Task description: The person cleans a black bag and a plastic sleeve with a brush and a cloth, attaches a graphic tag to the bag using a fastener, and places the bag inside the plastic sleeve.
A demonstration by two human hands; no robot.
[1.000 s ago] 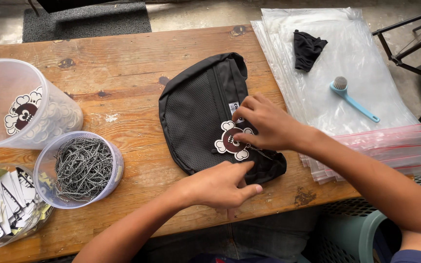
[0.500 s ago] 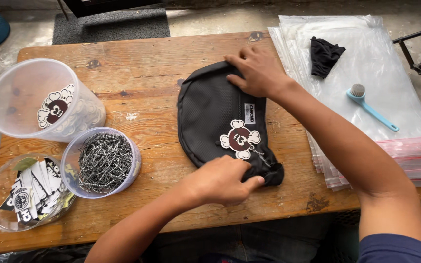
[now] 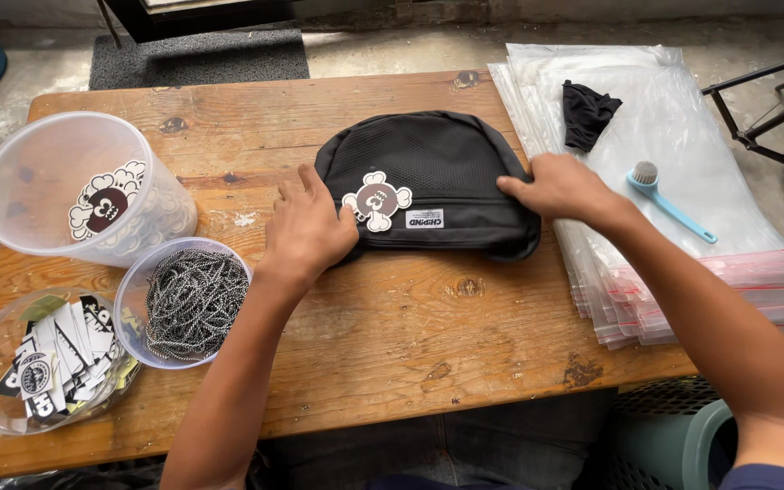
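1. Position of the work. The black pouch (image 3: 437,172) lies flat on the desk (image 3: 392,336), slightly right of centre, with its curved top edge away from you. A cartoon-shaped tag (image 3: 377,201) sits on its front panel, just beside a small white label.

2. State of each grip.
- Your left hand (image 3: 308,227) lies palm down with the fingers spread. It rests on the left end of the pouch and touches the edge of the tag. The grip is open and encloses nothing.
- Your right hand (image 3: 560,189) lies palm down on the right end of the pouch with the fingers extended. This grip is also open. It presses on the pouch and does not clasp it.

3. Step in hand. Judged from the hand positions, you are laying the pouch square and flat, one hand at each end.

4. Next move. Any lift calls for both grips to close on the pouch ends. Keep the tag face up and clear of your left fingers.

5. Surroundings. A stack of clear bags (image 3: 682,163) lies just to the right, with a black cloth (image 3: 587,111) and a blue brush (image 3: 669,204) on it. On the left stand a tub of chains (image 3: 194,299), a large tub of tags (image 3: 83,191) and a tub of cards (image 3: 43,363).
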